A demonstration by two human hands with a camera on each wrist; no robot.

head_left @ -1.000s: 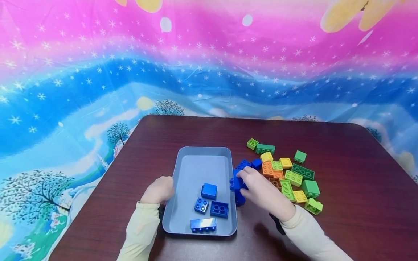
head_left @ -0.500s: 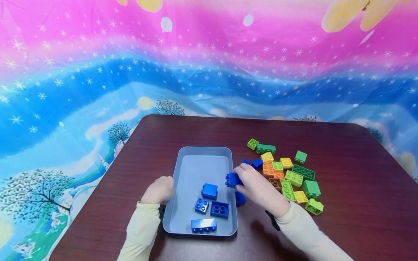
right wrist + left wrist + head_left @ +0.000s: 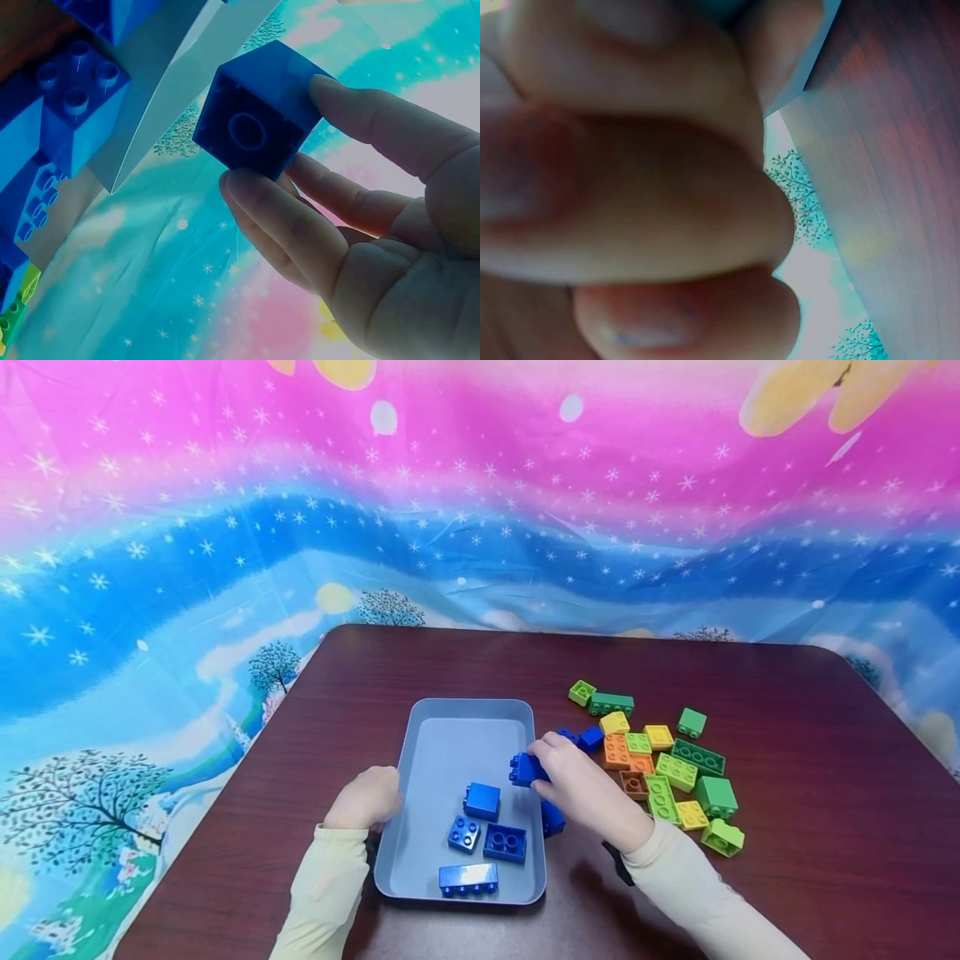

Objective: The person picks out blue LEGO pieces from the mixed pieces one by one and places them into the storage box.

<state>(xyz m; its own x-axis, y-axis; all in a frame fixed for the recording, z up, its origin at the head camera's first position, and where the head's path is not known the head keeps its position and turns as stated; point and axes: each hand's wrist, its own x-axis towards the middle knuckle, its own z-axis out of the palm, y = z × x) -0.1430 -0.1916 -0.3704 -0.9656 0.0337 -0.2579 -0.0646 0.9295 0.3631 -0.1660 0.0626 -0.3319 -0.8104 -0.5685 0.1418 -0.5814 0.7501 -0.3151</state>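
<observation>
Between thumb and fingers, my right hand [image 3: 588, 789] pinches a blue toy building brick [image 3: 527, 769] above the right rim of the grey tray [image 3: 450, 747]. The right wrist view shows this brick's [image 3: 262, 105] hollow underside, with the thumb on one side and fingertips on the other. At the tray's left side, my left hand [image 3: 365, 797] grips the rim with curled fingers; its fingers [image 3: 660, 195] fill the left wrist view. Several blue bricks lie in the tray's near half, among them a square one [image 3: 482, 801] and a long one [image 3: 468, 878].
Right of the tray, more blue bricks [image 3: 552, 818] lie on the dark wooden table [image 3: 810, 735], partly hidden by the right hand. Farther right is a loose group of green [image 3: 716, 795], yellow [image 3: 658, 737] and orange bricks [image 3: 616, 750]. A patterned cloth [image 3: 480, 510] hangs behind.
My right hand has lifted the blue brick from beside the tray and moved it left, over the tray's right rim. The left hand has stayed in place.
</observation>
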